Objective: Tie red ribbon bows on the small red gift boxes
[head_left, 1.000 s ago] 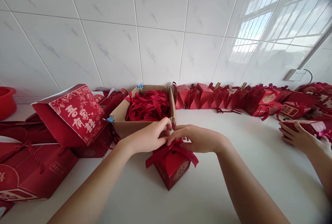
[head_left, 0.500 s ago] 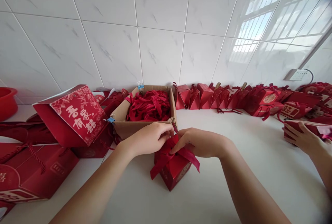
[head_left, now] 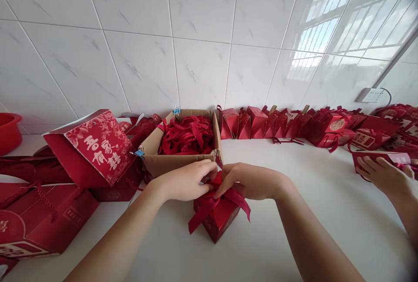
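Observation:
A small red gift box [head_left: 218, 224] stands on the white table right in front of me. Across its top lies a red ribbon [head_left: 235, 198], its two loose ends hanging toward me on either side. My left hand [head_left: 192, 179] is closed at the upper left of the box, fingers bent in on the ribbon. From the right, my right hand [head_left: 250, 180] pinches the ribbon at the top, its index finger pressing on the crossing. Both sets of fingertips are partly hidden behind the hands and ribbon.
Behind the gift box is a cardboard box [head_left: 176, 162] full of red ribbons [head_left: 191, 134]. Large red boxes [head_left: 101, 151] pile up on the left, near a red basin [head_left: 9, 131]. Small red boxes [head_left: 257, 123] line the wall. Another person's hand [head_left: 387, 177] rests on a box at far right.
My left fingers have shifted slightly down at the ribbon, while my right hand stays nearly in place. At far right, the other person's hand and box have moved a little left.

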{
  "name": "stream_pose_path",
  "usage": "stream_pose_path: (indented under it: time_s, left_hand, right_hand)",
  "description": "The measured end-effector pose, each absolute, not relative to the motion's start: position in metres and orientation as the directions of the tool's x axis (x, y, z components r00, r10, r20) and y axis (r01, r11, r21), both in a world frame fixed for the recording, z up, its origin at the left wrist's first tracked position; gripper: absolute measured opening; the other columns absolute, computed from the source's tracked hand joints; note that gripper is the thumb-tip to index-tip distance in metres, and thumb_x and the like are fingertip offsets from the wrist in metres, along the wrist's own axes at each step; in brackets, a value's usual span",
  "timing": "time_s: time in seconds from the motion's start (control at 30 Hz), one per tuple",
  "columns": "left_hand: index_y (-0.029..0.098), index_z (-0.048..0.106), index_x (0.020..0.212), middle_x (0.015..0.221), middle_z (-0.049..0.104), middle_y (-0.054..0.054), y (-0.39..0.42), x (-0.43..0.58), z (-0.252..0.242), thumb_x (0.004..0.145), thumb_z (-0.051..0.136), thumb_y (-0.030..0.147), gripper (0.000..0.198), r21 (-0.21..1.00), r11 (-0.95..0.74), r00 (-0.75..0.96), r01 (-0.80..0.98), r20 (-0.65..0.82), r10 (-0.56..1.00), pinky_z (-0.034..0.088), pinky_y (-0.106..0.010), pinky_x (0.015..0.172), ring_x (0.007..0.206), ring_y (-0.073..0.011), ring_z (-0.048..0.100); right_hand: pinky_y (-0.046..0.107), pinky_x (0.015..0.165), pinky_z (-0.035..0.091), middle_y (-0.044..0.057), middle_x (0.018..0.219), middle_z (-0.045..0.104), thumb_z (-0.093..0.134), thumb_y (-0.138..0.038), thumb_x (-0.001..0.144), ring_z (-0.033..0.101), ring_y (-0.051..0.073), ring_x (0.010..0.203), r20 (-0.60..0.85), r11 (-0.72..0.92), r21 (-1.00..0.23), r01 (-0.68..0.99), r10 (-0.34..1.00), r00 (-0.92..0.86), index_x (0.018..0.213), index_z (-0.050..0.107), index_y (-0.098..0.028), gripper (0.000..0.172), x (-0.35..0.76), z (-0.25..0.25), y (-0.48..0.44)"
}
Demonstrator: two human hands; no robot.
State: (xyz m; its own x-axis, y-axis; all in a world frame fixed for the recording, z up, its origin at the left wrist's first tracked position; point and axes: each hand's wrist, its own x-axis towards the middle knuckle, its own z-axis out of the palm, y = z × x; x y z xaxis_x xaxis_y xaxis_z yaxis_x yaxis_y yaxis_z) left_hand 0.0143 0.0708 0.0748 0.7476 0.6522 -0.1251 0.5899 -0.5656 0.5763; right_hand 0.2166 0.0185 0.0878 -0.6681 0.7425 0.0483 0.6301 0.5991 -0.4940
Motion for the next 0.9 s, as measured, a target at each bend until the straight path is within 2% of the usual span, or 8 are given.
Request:
stream_pose_path:
  time_s: [0.13,0.23,0.33,0.5,0.73,0.9]
  left_hand:
    - [0.025,0.053,0.091,0.099,0.054,0.0,0.07,0.014,0.075,0.083,0.048,0.03,0.011,0.579,-0.583,0.771,0.571,-0.133,0.623,0.043,-0.028,0.067,0.083,-0.0178,0.056]
    - [0.026,0.055,0.094,0.102,0.053,-0.001,0.069,0.015,0.076,0.084,0.047,0.028,0.013,0.597,-0.593,0.788,0.54,-0.113,0.605,0.044,-0.028,0.071,0.086,-0.0178,0.057]
    - [0.024,0.056,0.092,0.098,0.053,-0.001,0.068,0.016,0.078,0.083,0.048,0.028,0.012,0.594,-0.603,0.79,0.533,-0.094,0.605,0.044,-0.028,0.071,0.084,-0.0174,0.056]
    - [0.023,0.054,0.09,0.098,0.054,-0.001,0.064,0.017,0.08,0.082,0.049,0.029,0.011,0.563,-0.607,0.767,0.561,-0.078,0.636,0.042,-0.028,0.066,0.081,-0.0175,0.055]
    - [0.022,0.053,0.086,0.093,0.055,-0.002,0.063,0.018,0.08,0.08,0.05,0.031,0.011,0.532,-0.608,0.747,0.59,-0.072,0.661,0.04,-0.028,0.06,0.075,-0.0176,0.055]
    - [0.022,0.056,0.086,0.095,0.056,-0.002,0.064,0.018,0.079,0.08,0.051,0.031,0.012,0.548,-0.607,0.759,0.576,-0.084,0.645,0.042,-0.028,0.065,0.079,-0.018,0.057]
  right_hand:
    - [0.022,0.07,0.047,-0.001,0.108,0.062,0.038,0.007,0.07,0.059,0.013,0.086,-0.078,0.574,-0.48,0.664,0.725,-0.684,0.103,0.071,-0.039,0.066,0.215,0.085,0.026]
    - [0.023,0.078,0.047,-0.002,0.115,0.06,0.039,0.009,0.069,0.059,0.014,0.094,-0.091,0.568,-0.502,0.653,0.716,-0.692,0.104,0.071,-0.035,0.065,0.214,0.082,0.031]
    - [0.022,0.08,0.046,-0.002,0.118,0.059,0.038,0.01,0.069,0.058,0.014,0.097,-0.099,0.557,-0.513,0.653,0.718,-0.689,0.105,0.071,-0.034,0.066,0.215,0.082,0.031]
    - [0.022,0.074,0.045,0.0,0.108,0.061,0.039,0.009,0.07,0.058,0.013,0.089,-0.111,0.558,-0.489,0.67,0.723,-0.682,0.101,0.073,-0.035,0.064,0.216,0.084,0.029]
    - [0.02,0.07,0.044,0.0,0.106,0.061,0.04,0.009,0.069,0.058,0.012,0.087,-0.117,0.553,-0.487,0.677,0.726,-0.677,0.102,0.072,-0.036,0.065,0.217,0.083,0.03]
    - [0.02,0.074,0.045,-0.001,0.109,0.061,0.039,0.01,0.069,0.058,0.013,0.09,-0.119,0.547,-0.5,0.671,0.724,-0.679,0.101,0.073,-0.035,0.065,0.216,0.084,0.028]
